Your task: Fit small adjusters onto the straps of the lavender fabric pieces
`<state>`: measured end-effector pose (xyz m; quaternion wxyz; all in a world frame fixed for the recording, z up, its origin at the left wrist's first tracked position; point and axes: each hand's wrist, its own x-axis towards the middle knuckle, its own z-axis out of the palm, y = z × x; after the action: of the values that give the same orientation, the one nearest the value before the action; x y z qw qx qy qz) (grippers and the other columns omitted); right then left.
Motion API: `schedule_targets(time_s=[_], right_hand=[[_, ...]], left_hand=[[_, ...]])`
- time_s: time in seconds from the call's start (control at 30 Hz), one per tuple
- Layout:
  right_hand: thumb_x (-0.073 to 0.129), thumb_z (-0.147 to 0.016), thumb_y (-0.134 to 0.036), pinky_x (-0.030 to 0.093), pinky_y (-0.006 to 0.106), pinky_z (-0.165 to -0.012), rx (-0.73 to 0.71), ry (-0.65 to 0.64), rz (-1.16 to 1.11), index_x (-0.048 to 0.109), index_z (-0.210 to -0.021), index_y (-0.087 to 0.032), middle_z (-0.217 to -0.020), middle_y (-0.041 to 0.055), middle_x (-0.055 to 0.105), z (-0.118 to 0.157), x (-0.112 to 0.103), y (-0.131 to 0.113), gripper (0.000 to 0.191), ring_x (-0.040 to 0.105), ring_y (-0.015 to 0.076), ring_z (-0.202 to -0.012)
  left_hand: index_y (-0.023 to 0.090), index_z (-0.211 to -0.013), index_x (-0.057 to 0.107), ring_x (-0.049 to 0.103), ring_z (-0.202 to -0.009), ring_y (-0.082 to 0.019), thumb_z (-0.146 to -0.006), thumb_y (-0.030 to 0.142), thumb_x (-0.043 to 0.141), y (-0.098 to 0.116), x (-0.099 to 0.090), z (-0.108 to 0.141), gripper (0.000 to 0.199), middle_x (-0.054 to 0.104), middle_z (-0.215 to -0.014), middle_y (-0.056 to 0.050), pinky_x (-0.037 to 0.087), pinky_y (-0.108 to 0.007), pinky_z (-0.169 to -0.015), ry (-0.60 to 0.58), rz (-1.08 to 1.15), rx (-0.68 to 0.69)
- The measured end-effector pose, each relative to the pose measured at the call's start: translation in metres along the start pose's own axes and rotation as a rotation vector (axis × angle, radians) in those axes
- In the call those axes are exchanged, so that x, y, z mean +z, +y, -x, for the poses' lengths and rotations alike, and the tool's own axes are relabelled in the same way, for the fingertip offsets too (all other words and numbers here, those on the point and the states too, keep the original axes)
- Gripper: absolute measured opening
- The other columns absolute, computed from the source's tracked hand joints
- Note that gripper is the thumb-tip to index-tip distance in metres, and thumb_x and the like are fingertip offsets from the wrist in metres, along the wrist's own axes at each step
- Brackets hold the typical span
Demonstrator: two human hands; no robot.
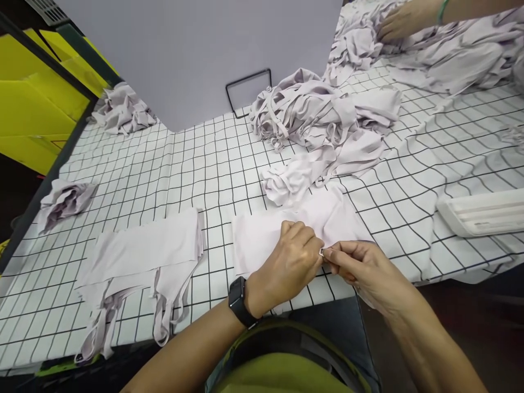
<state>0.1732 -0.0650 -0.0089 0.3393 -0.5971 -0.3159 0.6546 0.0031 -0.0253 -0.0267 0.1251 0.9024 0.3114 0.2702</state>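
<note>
Both sets of fingers (pixel 317 248) pinch a small pale tag (pixel 321 252) where left hand (pixel 286 265) and right hand (pixel 360 267) meet, low centre of the frame, steadying it over the lilac garment (pixel 262 237) flat on the checked counter (pixel 184 169); a finished stack (pixel 143 251) lies lower left.

Bare gridded table (pixel 184 164) between my flattened camisole stack (pixel 143 254) and the tangled garment heap (pixel 319 117): open lane toward the wire stand (pixel 248 91). Right is tighter: white plastic tray (pixel 483 212) near the edge, co-worker's hand (pixel 405 21) over the far fabric pile (pixel 450 49). Crumpled piece (pixel 65 199) on the left rim.
</note>
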Motion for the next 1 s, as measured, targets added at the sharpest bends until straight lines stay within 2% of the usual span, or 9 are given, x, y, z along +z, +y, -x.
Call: schedule_targets(time_s=[0.17,0.37,0.5,0.63,0.67,0.7,0.8,0.83,1.0], right_hand=[[0.085,-0.065,-0.055,0.018,0.024,-0.045,-0.014,0.08,-0.026,0.064,-0.056,-0.016,-0.055,-0.0013,0.051,-0.001,0.002,0.0,0.045,0.025,0.0055,-0.048],[0.081,-0.071,-0.057,0.026,0.025,-0.045,-0.089,0.309,0.013,0.071,-0.067,-0.016,-0.06,0.0017,0.057,0.005,0.009,0.005,0.042,0.035,0.0096,-0.051],[0.072,-0.08,-0.058,0.039,0.028,-0.05,-0.135,0.455,0.369,0.077,-0.081,-0.02,-0.058,0.0016,0.059,0.03,0.004,0.01,0.038,0.048,0.0153,-0.052],[0.067,-0.087,-0.051,0.05,0.035,-0.071,-0.479,0.703,0.749,0.078,-0.095,-0.026,-0.099,0.0089,0.075,0.071,-0.002,0.032,0.029,0.068,0.0275,-0.087],[0.066,-0.088,-0.05,0.051,0.035,-0.073,-0.525,0.675,0.763,0.078,-0.095,-0.026,-0.107,0.0097,0.075,0.078,-0.001,0.041,0.027,0.068,0.0289,-0.093],[0.065,-0.089,-0.049,0.052,0.035,-0.074,-0.522,0.577,0.748,0.078,-0.094,-0.027,-0.108,0.0104,0.075,0.083,0.001,0.05,0.026,0.068,0.0294,-0.094],[0.067,-0.088,-0.049,0.055,0.035,-0.07,-0.34,0.16,0.602,0.08,-0.093,-0.026,-0.1,0.0101,0.078,0.076,0.018,0.082,0.027,0.071,0.0286,-0.085],[0.067,-0.087,-0.049,0.055,0.035,-0.071,-0.3,0.092,0.549,0.08,-0.096,-0.025,-0.098,0.0098,0.079,0.069,0.026,0.091,0.029,0.071,0.0285,-0.083],[0.07,-0.083,-0.048,0.054,0.038,-0.077,-0.371,-0.004,0.391,0.078,-0.084,-0.018,-0.085,0.0092,0.079,0.029,0.066,0.115,0.031,0.07,0.027,-0.078]], left_hand=[[0.014,-0.079,0.061,0.047,-0.078,-0.019,-0.098,0.01,0.048,-0.001,0.0,0.002,0.023,0.056,-0.078,-0.004,0.037,-0.034,-0.077,-0.003,-0.035,0.008],[0.014,-0.081,0.063,0.048,-0.081,-0.019,-0.098,0.01,0.048,0.003,0.0,0.001,0.023,0.059,-0.08,-0.005,0.035,-0.035,-0.076,-0.043,-0.026,-0.048],[0.014,-0.094,0.067,0.052,-0.093,-0.023,-0.099,0.013,0.048,0.007,-0.012,0.002,0.02,0.064,-0.093,-0.008,0.033,-0.04,-0.081,-0.138,-0.063,-0.071],[0.017,-0.113,0.067,0.052,-0.11,-0.027,-0.098,0.025,0.056,0.002,-0.03,0.016,0.02,0.061,-0.118,-0.012,0.036,-0.043,-0.088,-0.181,0.029,-0.107],[0.017,-0.113,0.066,0.052,-0.11,-0.027,-0.098,0.026,0.057,-0.001,-0.035,0.022,0.02,0.06,-0.119,-0.012,0.037,-0.043,-0.089,-0.174,0.046,-0.13],[0.016,-0.111,0.066,0.052,-0.11,-0.026,-0.097,0.025,0.057,-0.004,-0.038,0.029,0.019,0.059,-0.118,-0.012,0.039,-0.042,-0.089,-0.163,0.056,-0.151],[0.016,-0.109,0.063,0.053,-0.103,-0.024,-0.097,0.022,0.055,-0.01,-0.048,0.051,0.016,0.057,-0.112,-0.011,0.043,-0.039,-0.087,-0.117,0.059,-0.2],[0.016,-0.109,0.061,0.053,-0.102,-0.023,-0.097,0.022,0.055,-0.01,-0.05,0.058,0.015,0.057,-0.112,-0.011,0.044,-0.039,-0.087,-0.106,0.06,-0.205],[0.018,-0.102,0.06,0.055,-0.098,-0.021,-0.101,0.024,0.051,0.003,-0.052,0.082,0.011,0.058,-0.106,-0.008,0.045,-0.036,-0.087,-0.169,0.083,-0.142]])
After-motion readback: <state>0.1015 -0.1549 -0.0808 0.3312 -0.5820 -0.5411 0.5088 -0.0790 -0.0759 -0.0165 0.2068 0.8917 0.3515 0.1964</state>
